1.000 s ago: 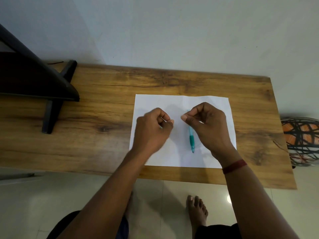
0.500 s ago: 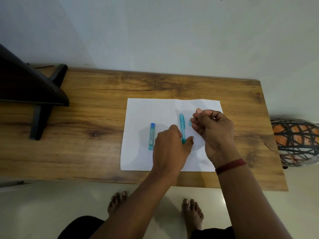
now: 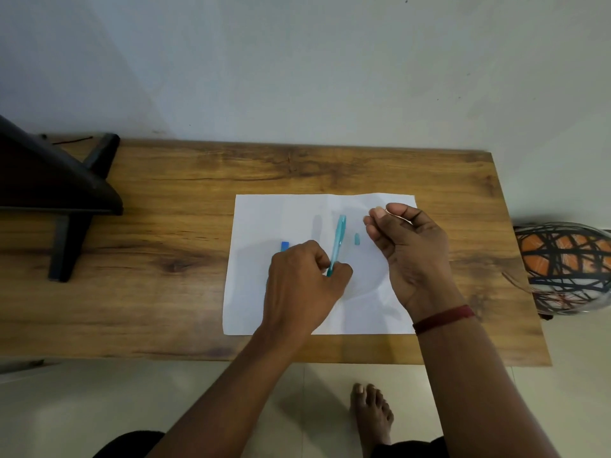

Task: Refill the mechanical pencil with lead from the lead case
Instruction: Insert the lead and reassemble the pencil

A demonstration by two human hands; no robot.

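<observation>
A teal mechanical pencil [image 3: 338, 239] rises at a tilt from the white paper sheet [image 3: 264, 219]. My left hand [image 3: 304, 285] grips its lower end. The blue lead case [image 3: 285, 245] lies on the paper just left of the pencil, mostly hidden behind my left hand. The pencil's small teal cap [image 3: 357, 239] lies loose on the paper to its right. My right hand [image 3: 410, 252] hovers right of the cap, thumb and forefinger pinched on what looks like a thin lead, barely visible.
The paper lies on a wooden table [image 3: 165, 209] set against a pale wall. A black stand [image 3: 66, 193] occupies the table's left end. A wire basket [image 3: 565, 266] stands on the floor past the right edge. My bare foot [image 3: 370, 418] is under the front edge.
My left hand set the lead case on the paper, moved right and took hold of the pencil, lifting its top end. My right hand drew off to the right, still pinched.
</observation>
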